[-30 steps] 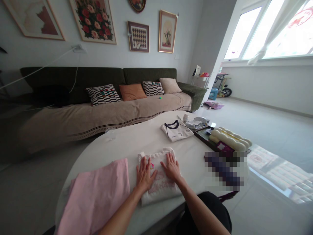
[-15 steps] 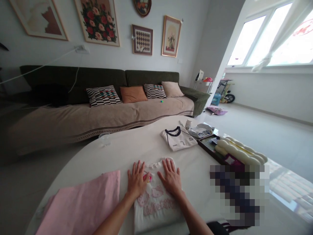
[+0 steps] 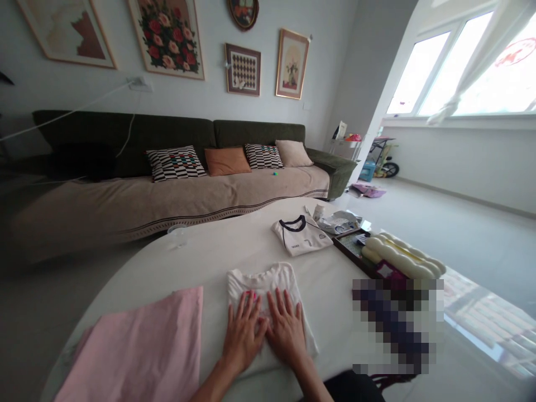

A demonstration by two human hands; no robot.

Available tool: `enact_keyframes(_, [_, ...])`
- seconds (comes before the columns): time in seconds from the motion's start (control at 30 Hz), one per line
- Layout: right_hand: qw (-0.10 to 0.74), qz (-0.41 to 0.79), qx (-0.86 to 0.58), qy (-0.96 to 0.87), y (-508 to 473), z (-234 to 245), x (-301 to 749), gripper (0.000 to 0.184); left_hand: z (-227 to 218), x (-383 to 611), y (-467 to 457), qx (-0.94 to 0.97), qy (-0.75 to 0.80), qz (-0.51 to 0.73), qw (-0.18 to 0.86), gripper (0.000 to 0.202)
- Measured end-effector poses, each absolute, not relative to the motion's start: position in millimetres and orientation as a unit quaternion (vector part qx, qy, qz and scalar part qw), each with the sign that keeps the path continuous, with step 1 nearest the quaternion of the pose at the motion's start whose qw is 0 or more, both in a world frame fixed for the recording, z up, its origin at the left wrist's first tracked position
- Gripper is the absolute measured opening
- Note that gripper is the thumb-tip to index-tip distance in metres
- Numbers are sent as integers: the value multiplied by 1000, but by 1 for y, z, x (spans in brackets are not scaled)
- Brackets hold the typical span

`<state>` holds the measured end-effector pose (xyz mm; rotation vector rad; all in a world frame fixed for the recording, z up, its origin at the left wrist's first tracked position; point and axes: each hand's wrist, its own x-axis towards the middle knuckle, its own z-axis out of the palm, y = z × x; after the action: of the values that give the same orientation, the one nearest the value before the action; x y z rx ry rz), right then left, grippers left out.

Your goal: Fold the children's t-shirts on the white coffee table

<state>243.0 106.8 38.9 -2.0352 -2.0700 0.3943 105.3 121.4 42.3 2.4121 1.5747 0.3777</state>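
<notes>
Both hands are drawing nearer along the folded white T-shirt (image 3: 278,276), leaving the collar end uncovered at the far side and coming to rest over the printed front. They are also closing in on each other: the left hand (image 3: 244,332), which was lying partly over the shirt's left edge, is now lying wholly on the cloth, its thumb right beside the right hand's (image 3: 287,329); whether the thumbs are touching I cannot tell. Each hand is lying palm down with the fingers extended and slightly parted, pressing and gripping nothing. This looks like smoothing, with the flattening seemingly passing from the collar towards the near part; shallow creases are still showing around the neckline.

The T-shirt is lying at the near middle of the white table (image 3: 201,262), its pink lettering now hidden under the hands. Pink cloth (image 3: 142,346) is lying to its left, apart from it, and staying in place. On the far right, a folded white jersey (image 3: 304,239) with a dark collar is lying undisturbed, just beside the dark-edged tray (image 3: 349,252).
</notes>
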Motion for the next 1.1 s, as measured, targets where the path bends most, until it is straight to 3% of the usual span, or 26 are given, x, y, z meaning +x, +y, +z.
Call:
enact_keyframes(0.17, [115, 151, -704, -684, 111, 44, 252, 65, 39, 97, 127, 820, 541, 115, 148, 57])
enact_keyframes(0.33, [135, 105, -790, -589, 101, 51, 283, 60, 33, 63, 129, 715, 657, 198, 132, 53])
enact_keyframes(0.5, [156, 129, -815, -542, 105, 54, 298, 47, 38, 54, 133, 635, 673, 241, 293, 27])
enact_keyframes(0.6, [166, 169, -818, -525, 120, 56, 298, 34, 46, 61, 141, 610, 651, 272, 360, 21])
enact_keyframes(0.7, [171, 214, -811, -517, 136, 58, 301, 19, 51, 65, 145, 565, 615, 322, 446, 24])
enact_keyframes(0.83, [186, 270, -780, -533, 148, 62, 311, 25, 64, 66, 141, 483, 581, 327, 567, 31])
enact_keyframes(0.97, [226, 314, -756, -528, 143, 62, 327, 15, 76, 74, 127, 424, 537, 311, 660, 37])
enact_keyframes(1.1, [263, 365, -740, -500, 129, 56, 345, 19, 63, 90, 110, 327, 511, 320, 728, 49])
